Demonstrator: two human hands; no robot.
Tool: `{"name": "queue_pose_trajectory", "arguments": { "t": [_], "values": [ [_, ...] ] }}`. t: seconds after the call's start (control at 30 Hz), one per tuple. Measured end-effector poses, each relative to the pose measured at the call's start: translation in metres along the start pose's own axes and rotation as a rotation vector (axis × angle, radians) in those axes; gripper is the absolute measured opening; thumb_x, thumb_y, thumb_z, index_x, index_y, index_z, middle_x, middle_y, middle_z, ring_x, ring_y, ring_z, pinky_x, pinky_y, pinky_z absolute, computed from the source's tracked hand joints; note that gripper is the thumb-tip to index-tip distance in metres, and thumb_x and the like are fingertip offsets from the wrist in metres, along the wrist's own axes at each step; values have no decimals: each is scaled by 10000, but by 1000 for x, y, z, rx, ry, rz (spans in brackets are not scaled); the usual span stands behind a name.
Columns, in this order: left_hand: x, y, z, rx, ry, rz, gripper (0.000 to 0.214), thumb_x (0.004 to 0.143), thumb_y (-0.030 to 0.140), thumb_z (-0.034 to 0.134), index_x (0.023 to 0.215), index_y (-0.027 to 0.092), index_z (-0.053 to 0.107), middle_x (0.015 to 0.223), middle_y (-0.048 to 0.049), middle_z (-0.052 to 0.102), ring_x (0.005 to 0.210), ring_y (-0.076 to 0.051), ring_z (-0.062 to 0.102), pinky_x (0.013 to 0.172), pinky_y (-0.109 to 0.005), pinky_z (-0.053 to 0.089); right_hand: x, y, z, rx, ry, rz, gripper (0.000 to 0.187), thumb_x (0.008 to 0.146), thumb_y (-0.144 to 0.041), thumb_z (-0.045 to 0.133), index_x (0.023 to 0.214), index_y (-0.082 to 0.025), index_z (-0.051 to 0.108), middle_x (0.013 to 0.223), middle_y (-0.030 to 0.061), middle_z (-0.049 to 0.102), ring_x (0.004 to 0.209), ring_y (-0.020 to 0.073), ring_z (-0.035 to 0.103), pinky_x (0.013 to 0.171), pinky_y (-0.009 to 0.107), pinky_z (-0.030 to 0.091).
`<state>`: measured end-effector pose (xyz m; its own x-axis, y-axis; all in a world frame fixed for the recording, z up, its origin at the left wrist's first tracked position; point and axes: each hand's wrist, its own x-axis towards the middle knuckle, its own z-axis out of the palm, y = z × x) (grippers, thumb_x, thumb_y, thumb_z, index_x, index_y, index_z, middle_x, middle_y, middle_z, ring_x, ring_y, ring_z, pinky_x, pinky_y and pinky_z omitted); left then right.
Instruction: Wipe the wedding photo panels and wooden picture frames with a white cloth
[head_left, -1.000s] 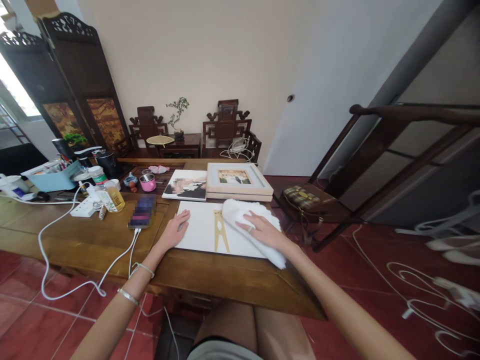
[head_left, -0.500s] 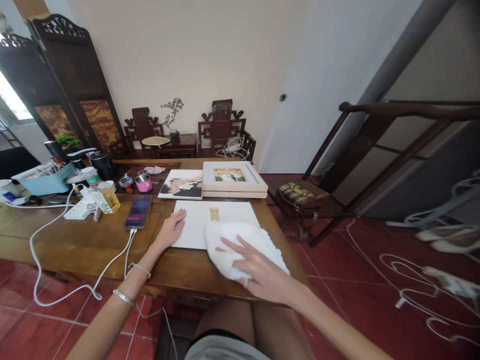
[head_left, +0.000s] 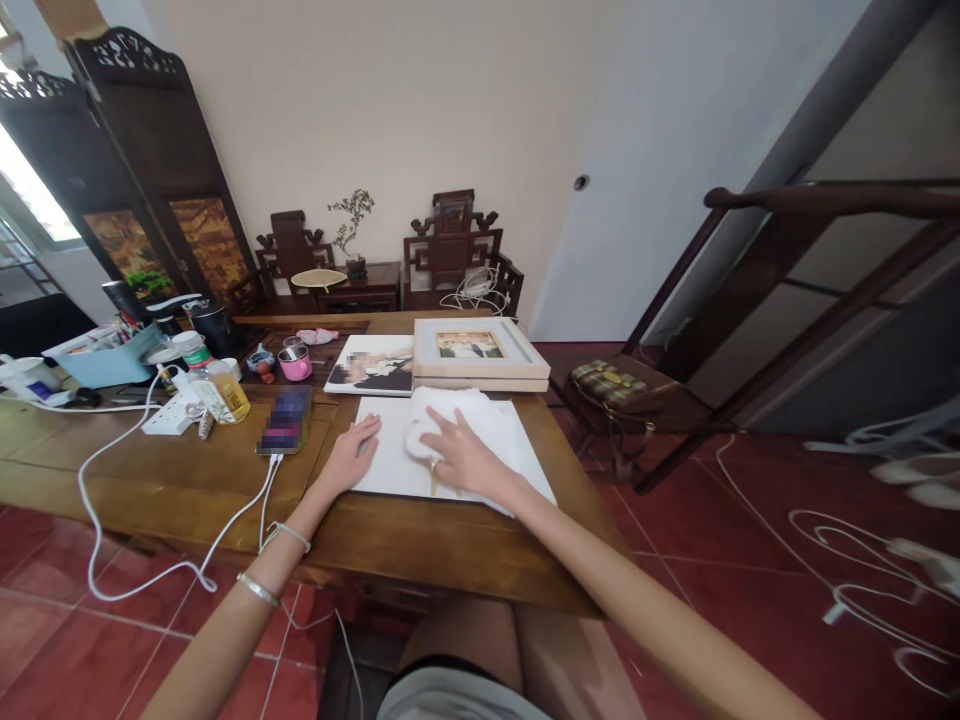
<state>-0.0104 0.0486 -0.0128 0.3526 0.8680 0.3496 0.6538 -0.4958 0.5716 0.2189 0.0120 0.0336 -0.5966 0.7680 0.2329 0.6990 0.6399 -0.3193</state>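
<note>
White board [head_left: 391,455] lies flat at the near side of the table [head_left: 420,545], right of the phone [head_left: 285,420]. Steady bracing and even pressure on the white cloth [head_left: 489,425] should serve us best. Our left hand [head_left: 351,455] rests on the board's left edge, fingers slightly parted, gripping nothing; our right hand [head_left: 466,455], fingers spread, lies unclenched atop the cloth.

I receive moderately bright, soft light, with an overexposed window [head_left: 30,190] near 10 o'clock. The folding screen [head_left: 142,150] beside it renders dark, with little detail. The white towel [head_left: 484,412] at centre shows faint texture. Wide-angle distortion stretches the wooden chair [head_left: 750,270] at 3 o'clock. Mosaic blocks obscure the smartphone [head_left: 285,420] near 8 o'clock. Shadow deepens under the table [head_left: 465,545] at 6 o'clock.
</note>
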Motion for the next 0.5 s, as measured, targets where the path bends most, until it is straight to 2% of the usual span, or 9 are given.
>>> {"name": "queue_pose_trajectory", "arguments": {
  "t": [0.07, 0.17, 0.27, 0.37, 0.5],
  "values": [
    [0, 0, 0, -11, 4, -5, 406, 854, 269, 406, 1207, 136, 556, 1311, -106, 507, 1274, -209, 407, 1100, -446, 248, -16, -17, 4, -9, -34, -85, 264, 713, -96, 451, 920, -155, 604, 1108, 144, 622, 1353, 286, 175, 1057, 578, 102],
    [-1, -1, 0, -23, 12, -9, 396, 851, 268, 412, 1196, 149, 568, 1308, -99, 512, 1276, -211, 403, 1101, -443, 247, -47, -38, 5, 23, -76, -229, 297, 651, -73, 458, 895, -169, 598, 1248, 127, 551, 1361, 253, 156, 1082, 549, 58],
    [-1, -1, 0, -31, 13, -10, 391, 848, 266, 419, 1190, 154, 573, 1305, -101, 516, 1269, -213, 414, 1103, -441, 245, -65, -40, 4, 57, -73, -294, 274, 633, -62, 469, 846, -181, 592, 1345, 119, 469, 1352, 218, 202, 1107, 491, 67],
    [-2, -2, 0, -21, 7, -10, 393, 850, 260, 414, 1196, 154, 567, 1313, -104, 507, 1271, -212, 411, 1105, -442, 236, -61, -27, 0, 48, -53, -228, 183, 723, -97, 459, 822, -177, 590, 1371, 136, 434, 1315, 210, 301, 1111, 449, 128],
    [-2, -4, 1, 7, 0, 0, 398, 861, 253, 391, 1214, 158, 550, 1328, -102, 491, 1285, -208, 391, 1105, -450, 226, -25, 2, -7, 11, -46, -42, 206, 845, -199, 410, 927, -183, 598, 1328, 95, 494, 1275, 235, 371, 1071, 434, 246]
  ]
}}
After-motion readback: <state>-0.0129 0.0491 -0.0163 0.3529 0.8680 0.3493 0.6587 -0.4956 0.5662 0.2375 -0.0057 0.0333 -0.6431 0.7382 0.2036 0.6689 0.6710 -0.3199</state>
